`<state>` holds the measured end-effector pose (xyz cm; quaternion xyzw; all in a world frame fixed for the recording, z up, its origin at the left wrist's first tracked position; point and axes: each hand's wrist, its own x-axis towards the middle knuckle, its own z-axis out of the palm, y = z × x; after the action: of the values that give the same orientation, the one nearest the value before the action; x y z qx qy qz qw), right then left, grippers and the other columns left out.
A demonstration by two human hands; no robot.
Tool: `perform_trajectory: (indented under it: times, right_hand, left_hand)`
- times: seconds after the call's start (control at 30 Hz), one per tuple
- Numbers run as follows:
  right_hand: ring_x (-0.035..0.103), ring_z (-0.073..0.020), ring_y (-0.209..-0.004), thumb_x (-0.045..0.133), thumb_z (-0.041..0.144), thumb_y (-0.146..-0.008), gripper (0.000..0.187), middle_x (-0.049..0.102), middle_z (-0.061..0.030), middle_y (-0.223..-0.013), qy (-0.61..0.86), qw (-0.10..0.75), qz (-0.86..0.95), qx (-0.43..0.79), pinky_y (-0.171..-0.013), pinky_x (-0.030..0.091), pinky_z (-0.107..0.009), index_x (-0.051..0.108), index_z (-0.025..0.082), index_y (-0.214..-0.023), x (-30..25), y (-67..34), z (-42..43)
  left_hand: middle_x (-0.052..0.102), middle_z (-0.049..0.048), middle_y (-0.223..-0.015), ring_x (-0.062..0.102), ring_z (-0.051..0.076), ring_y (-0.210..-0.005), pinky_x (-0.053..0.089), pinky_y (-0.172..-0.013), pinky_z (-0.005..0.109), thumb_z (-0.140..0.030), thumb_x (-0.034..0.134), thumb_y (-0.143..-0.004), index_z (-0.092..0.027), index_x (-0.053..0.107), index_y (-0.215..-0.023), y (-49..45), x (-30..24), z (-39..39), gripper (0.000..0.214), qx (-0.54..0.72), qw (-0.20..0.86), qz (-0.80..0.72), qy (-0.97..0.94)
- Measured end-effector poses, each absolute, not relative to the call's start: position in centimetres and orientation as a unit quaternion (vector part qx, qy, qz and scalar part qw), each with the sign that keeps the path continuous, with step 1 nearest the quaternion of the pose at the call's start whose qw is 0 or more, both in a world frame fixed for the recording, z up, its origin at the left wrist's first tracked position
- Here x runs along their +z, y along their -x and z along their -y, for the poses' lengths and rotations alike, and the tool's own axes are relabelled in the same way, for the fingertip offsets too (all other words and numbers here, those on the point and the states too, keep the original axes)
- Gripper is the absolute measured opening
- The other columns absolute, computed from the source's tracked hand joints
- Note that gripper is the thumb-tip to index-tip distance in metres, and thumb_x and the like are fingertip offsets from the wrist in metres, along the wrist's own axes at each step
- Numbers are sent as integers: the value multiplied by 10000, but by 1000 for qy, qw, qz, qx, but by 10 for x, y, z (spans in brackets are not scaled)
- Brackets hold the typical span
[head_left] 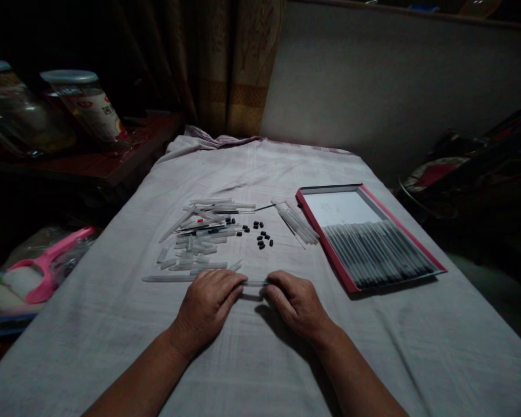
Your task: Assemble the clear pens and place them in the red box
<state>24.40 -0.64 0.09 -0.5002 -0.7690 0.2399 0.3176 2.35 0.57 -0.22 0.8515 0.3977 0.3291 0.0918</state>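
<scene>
Both my hands meet near the middle of the table, knuckles up, over a thin translucent pen barrel (256, 283). My left hand (211, 298) pinches its left part and my right hand (297, 301) grips its right end; only a short length shows between them. A pale pen-like tube (167, 279) sticks out left of my left hand; whether it is touched is hidden. Beyond lie clear pen caps (195, 246), more barrels (212, 202), dark refills (204, 227) and several small black plugs (263, 234).
A red-edged box (330, 246) with a row of clear pens (377, 252) stands at the right, beside a bundle of barrels (297, 223). White cloth (252, 370) covers the table. Jars (91, 110) sit on a side table at left, above a pink-handled item (47, 266).
</scene>
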Motion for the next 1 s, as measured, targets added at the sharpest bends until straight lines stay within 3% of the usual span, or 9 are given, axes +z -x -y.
perform_trajectory:
  times: [0.3,0.47,0.67,0.8,0.87,1.0]
  right_hand:
    - [478,-106,-492,404,333,-961,398,486,34,-525,509,338,727,312,-510,355,-219,456,209,-586,1,-241,6]
    - [543,-113,-563,431,330,-951,304,586,21,-610,500,339,722,338,-575,405,-215,548,202,-701,2,-242,6]
    - [482,-104,-509,432,344,-949,386,495,37,-530,500,354,725,314,-530,371,-217,508,195,-601,1,-242,8]
    - [581,-123,-601,511,323,-908,227,632,15,-646,488,364,704,364,-598,439,-225,629,183,-771,1,-239,8]
    - [607,-136,-642,562,316,-867,166,667,2,-691,493,385,685,373,-625,458,-237,654,183,-828,2,-241,6]
    - [536,-123,-511,603,441,-815,269,639,-7,-622,548,475,559,402,-501,431,-233,640,176,-782,1,-256,-3]
  left_hand:
    - [749,50,-944,695,178,-857,521,-772,318,-197,573,-930,-206,658,-1066,-23,-1,-5,161,371,75,-367,-850]
    - [749,47,-942,699,175,-852,523,-767,318,-222,564,-942,-204,651,-1066,-24,-2,-7,153,369,89,-367,-849]
    - [756,53,-934,707,177,-845,534,-758,313,-230,566,-940,-216,666,-1069,-25,-2,-5,164,369,93,-360,-852]
    - [746,52,-932,697,180,-843,529,-768,319,-230,544,-945,-210,649,-1061,-27,-2,-4,158,364,94,-359,-854]
    - [734,60,-949,684,197,-877,522,-795,339,-252,554,-940,-203,628,-1074,-26,-2,-6,161,364,73,-379,-848]
    - [683,109,-1080,623,280,-1023,477,-886,447,-322,641,-877,-202,615,-1060,-20,-4,-14,221,335,-12,-491,-804]
